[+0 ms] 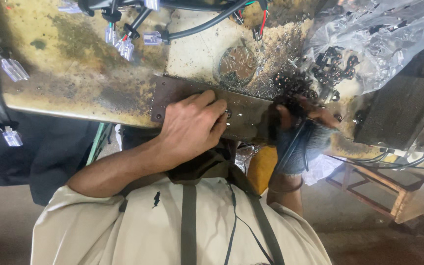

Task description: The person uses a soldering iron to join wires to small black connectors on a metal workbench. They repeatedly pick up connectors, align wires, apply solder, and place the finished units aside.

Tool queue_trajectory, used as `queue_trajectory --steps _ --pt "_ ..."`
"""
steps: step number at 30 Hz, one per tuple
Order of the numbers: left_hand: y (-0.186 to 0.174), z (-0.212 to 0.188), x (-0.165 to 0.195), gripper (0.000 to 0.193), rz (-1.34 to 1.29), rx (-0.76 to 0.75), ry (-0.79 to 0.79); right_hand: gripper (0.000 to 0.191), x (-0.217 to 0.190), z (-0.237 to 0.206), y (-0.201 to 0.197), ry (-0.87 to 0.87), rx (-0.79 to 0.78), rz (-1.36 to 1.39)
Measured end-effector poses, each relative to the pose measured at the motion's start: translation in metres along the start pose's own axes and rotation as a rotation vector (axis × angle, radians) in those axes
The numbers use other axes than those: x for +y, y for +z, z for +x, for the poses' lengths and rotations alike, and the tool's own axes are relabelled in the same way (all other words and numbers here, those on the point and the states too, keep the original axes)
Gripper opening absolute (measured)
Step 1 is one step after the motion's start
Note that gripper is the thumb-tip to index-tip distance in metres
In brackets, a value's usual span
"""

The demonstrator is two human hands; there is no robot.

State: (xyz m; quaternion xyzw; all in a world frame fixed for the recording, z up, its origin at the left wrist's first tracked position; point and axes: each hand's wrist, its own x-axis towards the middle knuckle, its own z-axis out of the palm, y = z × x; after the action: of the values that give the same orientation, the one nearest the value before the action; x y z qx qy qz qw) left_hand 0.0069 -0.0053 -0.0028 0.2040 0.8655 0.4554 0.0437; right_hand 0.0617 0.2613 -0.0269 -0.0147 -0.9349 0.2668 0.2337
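- Head view: the left hand (pixel 190 125) lies palm-down on a brown plate (pixel 241 115) at the desk (pixel 74 73) edge, fingers (pixel 217 115) curled together, tips pressing the plate by a small hole.
- The right hand (pixel 300 132), in a fingerless glove, grips a dark tool (pixel 295 140), fingers closed round it, beside the plate's right end.
- Small black parts (pixel 332 66) lie in a clear bag (pixel 379 34) nearby.

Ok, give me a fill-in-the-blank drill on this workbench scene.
1. The left hand rests on a flat brown metal ____.
2. The right hand wears a grey fingerless ____.
3. The clear plastic bag holds small parts coloured ____.
Missing words: plate; glove; black.
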Motion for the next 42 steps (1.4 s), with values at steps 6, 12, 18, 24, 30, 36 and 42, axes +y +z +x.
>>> queue_trajectory --steps 6,12,18,24,30,36,42 --pt "0.0 0.0 0.0 0.01 0.004 -0.003 -0.001 0.023 -0.001 -0.01 -0.006 0.16 -0.083 0.225" --pt "0.002 -0.001 -0.002 0.011 0.0 0.02 0.016 0.05 -0.013 0.014 -0.013 -0.049 -0.273 -0.629" --pt "0.003 -0.002 -0.004 0.013 0.014 -0.01 0.028 0.048 -0.033 0.038 0.01 -0.093 -0.082 -0.301" --pt "0.002 -0.003 -0.004 0.012 0.01 -0.001 0.053 0.044 -0.033 0.037 0.017 -0.035 -0.081 -0.332" --pt "0.004 -0.003 -0.004 0.013 0.009 0.018 0.065 0.057 -0.028 0.033 0.009 0.109 -0.047 0.195" --pt "0.005 -0.004 -0.004 0.012 0.019 0.04 0.073 0.043 -0.039 0.034 0.001 -0.103 -0.248 0.174" --pt "0.006 -0.004 -0.003 0.012 0.042 0.031 0.071 0.041 -0.037 0.053 -0.009 -0.346 -0.271 -0.436"
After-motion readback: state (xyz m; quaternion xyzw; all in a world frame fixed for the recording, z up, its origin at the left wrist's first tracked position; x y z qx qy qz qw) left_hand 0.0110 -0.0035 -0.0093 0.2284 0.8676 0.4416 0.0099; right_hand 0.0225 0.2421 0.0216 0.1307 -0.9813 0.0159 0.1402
